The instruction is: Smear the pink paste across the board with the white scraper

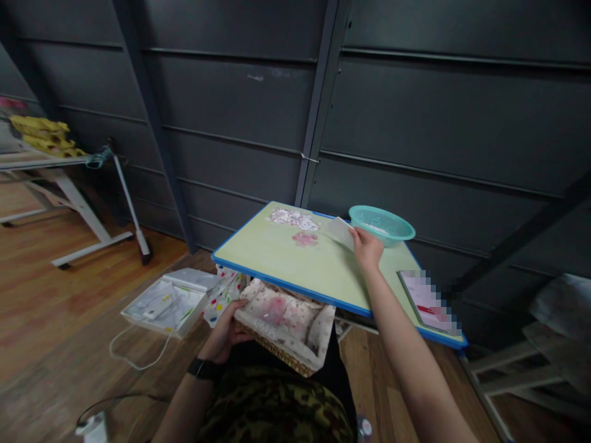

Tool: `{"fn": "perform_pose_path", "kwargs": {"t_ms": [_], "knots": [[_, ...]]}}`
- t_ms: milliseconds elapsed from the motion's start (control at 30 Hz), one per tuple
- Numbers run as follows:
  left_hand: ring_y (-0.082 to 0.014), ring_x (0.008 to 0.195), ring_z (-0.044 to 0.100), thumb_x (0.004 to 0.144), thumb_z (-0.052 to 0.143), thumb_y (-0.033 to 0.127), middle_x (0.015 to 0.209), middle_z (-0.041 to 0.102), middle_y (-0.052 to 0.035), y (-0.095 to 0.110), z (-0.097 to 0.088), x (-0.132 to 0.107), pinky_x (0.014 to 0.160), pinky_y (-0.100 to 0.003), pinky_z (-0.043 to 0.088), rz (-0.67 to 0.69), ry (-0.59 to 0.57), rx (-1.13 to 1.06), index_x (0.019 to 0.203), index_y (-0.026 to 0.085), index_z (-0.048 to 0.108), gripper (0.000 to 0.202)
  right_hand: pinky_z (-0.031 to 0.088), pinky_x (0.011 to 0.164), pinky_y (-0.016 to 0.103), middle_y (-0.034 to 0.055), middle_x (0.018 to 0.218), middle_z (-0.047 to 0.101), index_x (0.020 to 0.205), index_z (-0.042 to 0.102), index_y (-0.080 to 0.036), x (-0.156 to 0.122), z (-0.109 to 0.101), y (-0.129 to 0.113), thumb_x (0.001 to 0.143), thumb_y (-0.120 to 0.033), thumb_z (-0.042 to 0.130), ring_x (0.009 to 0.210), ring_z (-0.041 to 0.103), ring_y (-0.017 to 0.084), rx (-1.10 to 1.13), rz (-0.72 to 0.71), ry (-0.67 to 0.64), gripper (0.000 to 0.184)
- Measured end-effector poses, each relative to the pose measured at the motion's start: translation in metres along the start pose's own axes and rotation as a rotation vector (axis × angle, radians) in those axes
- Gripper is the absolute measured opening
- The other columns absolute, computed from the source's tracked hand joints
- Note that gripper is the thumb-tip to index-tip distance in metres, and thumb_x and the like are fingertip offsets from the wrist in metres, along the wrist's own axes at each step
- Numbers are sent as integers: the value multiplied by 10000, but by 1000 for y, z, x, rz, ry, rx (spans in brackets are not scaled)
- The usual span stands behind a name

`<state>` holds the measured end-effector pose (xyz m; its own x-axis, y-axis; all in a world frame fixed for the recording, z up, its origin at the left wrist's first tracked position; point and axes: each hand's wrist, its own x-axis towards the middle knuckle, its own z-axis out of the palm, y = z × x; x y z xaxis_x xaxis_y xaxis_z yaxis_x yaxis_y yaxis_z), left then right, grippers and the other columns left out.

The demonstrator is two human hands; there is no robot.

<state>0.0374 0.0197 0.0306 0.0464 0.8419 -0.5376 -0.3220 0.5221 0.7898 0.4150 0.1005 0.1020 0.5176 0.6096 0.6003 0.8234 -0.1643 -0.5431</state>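
White card (pixel 340 231), pinched at its corner between thumb and fingers of the right hand (pixel 368 249), slants over the table (pixel 258 246); whether its lower edge touches the top, I can't tell from where I stand. The left hand (pixel 226 329), a black band (pixel 203 369) round its wrist, grips the end of a wicker basket (pixel 277 352), thumb over the rim, at the table's near edge above the person's lap. Speckled cloth (pixel 305 354) lines that basket, and something pink (pixel 277 307) lies inside. On the table, left of the card, sit a pink patch of pieces (pixel 305 239) and, behind it, a spread of pale scraps (pixel 290 218). Green and shallow, a basin (pixel 399 231) stands at the table's far right corner, just beyond the right hand; nearer, along the table's right side, lies a flat panel (pixel 418 295), partly blurred out. Left of the table, an open white box (pixel 187 323) rests on the floor, near a dotted cloth (pixel 217 307). Grey wall (pixel 240 98) rises behind the table.
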Motion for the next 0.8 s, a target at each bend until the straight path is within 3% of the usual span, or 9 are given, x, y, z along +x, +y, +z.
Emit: {"fn": "perform_pose_path", "kwargs": {"t_ms": [333,500,800], "knots": [[-226,559,709,858,682,307,722,723,-28,1,0,-1,532,-359,630,1,-31,-13,1028,194,654,206,459,756,350,168,979,813,1103,839,-160,-2,7,1,973,-433,565,875,701,304,-47,-84,-101,408],[-227,573,715,884,662,323,706,708,-15,-1,-1,0,542,-361,634,13,-35,-6,1031,201,632,194,457,769,346,127,995,821,1125,828,-193,-2,4,1,886,-265,614,891,718,299,-102,-79,-222,329],[-221,558,705,869,662,315,684,711,-17,1,3,-4,545,-360,640,-6,-23,-19,999,193,629,181,426,723,326,124,911,801,1056,813,-168,-3,14,-8,903,-324,563,792,662,263,64,-118,-276,332]]}}
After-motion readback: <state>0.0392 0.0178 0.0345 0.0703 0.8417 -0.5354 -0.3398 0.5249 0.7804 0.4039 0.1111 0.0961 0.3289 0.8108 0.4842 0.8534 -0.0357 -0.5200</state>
